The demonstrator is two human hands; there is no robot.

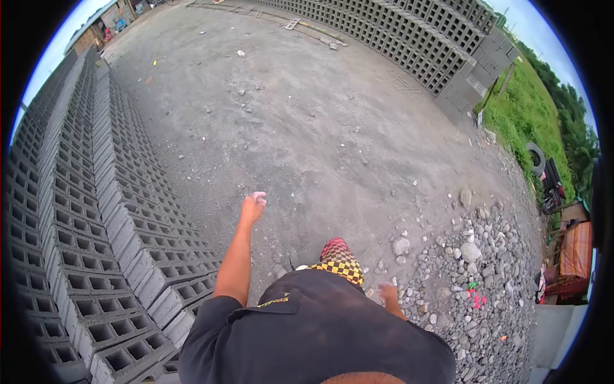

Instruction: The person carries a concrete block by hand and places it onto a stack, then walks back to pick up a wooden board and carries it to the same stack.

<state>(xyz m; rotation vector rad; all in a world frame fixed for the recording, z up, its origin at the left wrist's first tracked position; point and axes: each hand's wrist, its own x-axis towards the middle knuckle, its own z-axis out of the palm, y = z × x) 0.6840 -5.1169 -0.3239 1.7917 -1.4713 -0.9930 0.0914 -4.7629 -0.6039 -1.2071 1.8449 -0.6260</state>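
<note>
My left hand (256, 201) is held out in front of me, above the bare grey ground (288, 141). Its fingers look curled in, with a whitish dusting on them, and I see nothing held there. The closest things to it are the grey hollow concrete blocks (144, 256) stacked in long rows on the left. Low at my right side is my right hand (387, 292), partly smeared by motion, near a heap of gravel and stones (480, 275). Its fingers are too blurred to read. One leg in checkered trousers (339, 261) is forward.
A long wall of stacked hollow blocks (409, 45) stands at the far right. Grass (527, 105), a tyre (536, 158) and an orange cloth (575, 249) lie beyond the gravel. Loose stones (400, 246) dot the ground. A shed (105, 29) stands far left.
</note>
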